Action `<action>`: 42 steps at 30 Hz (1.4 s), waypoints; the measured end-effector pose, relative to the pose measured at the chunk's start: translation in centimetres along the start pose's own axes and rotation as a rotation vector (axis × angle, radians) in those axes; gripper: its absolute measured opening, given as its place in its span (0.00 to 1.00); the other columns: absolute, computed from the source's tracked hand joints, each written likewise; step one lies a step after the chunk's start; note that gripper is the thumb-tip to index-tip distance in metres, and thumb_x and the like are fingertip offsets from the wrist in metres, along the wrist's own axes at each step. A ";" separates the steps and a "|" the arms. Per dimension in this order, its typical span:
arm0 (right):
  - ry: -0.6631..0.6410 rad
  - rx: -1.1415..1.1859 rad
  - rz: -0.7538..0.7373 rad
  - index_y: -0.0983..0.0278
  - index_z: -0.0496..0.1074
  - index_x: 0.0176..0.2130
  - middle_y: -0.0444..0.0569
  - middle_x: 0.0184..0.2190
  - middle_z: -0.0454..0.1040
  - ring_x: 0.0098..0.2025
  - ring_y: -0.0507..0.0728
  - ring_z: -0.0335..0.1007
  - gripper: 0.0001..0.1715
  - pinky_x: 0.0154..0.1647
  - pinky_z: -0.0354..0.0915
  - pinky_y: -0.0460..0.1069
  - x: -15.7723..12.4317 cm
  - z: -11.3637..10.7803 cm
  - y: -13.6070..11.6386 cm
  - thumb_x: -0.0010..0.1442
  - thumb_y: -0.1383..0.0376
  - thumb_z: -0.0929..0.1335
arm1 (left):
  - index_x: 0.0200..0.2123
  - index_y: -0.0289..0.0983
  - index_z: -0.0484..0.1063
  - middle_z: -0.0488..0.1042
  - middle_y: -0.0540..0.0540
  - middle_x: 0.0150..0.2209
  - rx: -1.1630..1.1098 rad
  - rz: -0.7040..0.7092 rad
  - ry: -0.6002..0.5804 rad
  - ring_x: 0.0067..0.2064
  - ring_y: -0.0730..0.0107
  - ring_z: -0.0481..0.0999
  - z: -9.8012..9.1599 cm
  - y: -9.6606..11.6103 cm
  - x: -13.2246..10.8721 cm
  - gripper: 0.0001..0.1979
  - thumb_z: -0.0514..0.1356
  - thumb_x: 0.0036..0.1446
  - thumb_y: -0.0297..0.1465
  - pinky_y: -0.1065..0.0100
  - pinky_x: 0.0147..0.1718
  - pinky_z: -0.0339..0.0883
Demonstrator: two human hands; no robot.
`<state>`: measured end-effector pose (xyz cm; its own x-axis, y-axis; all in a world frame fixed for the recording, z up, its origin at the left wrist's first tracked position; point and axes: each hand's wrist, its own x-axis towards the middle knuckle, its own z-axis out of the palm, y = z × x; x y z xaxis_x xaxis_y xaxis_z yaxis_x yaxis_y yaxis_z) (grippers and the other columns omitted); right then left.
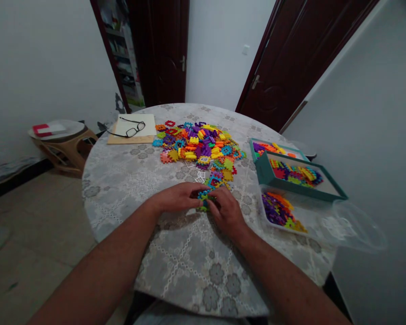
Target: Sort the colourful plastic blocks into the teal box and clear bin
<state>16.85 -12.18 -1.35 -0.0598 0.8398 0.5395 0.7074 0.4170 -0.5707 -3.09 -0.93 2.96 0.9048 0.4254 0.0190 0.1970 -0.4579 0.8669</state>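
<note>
Between my two hands, just above the patterned tablecloth, is a small cluster of blue and green interlocking plastic blocks (204, 195). My left hand (179, 197) grips it from the left, fingers and thumb closed on its edge. From the right, my right hand (226, 207) pinches the same cluster, its fingers partly covering it. Right beyond my fingers lie blue, red and purple square pieces (214, 180) and some thin white pieces (200, 175). A large heap of colourful toothed blocks (203, 140) spreads over the far middle of the table.
Black-framed glasses (131, 132) rest on a paper pad (149, 123) at the far left. To the right stand a green box (307, 192) with sorted blocks, another green-edged tray (253, 146) behind it, and a clear plastic container (264, 212). A stool (64, 149) stands beyond the table's left edge.
</note>
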 end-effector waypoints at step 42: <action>-0.112 0.016 0.314 0.60 0.73 0.49 0.43 0.34 0.76 0.36 0.55 0.71 0.13 0.40 0.65 0.49 0.4 -3.0 1.3 0.64 0.65 0.69 | 0.46 0.40 0.75 0.75 0.50 0.35 0.067 -0.133 0.166 0.36 0.67 0.72 0.6 0.2 0.4 0.11 0.63 0.64 0.38 0.68 0.36 0.63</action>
<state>19.85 -12.29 -0.05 0.0820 0.9609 0.2646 0.6922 0.1361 -0.7088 -2.45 -1.26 2.84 0.7959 0.6054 -0.0072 0.3406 -0.4379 0.8320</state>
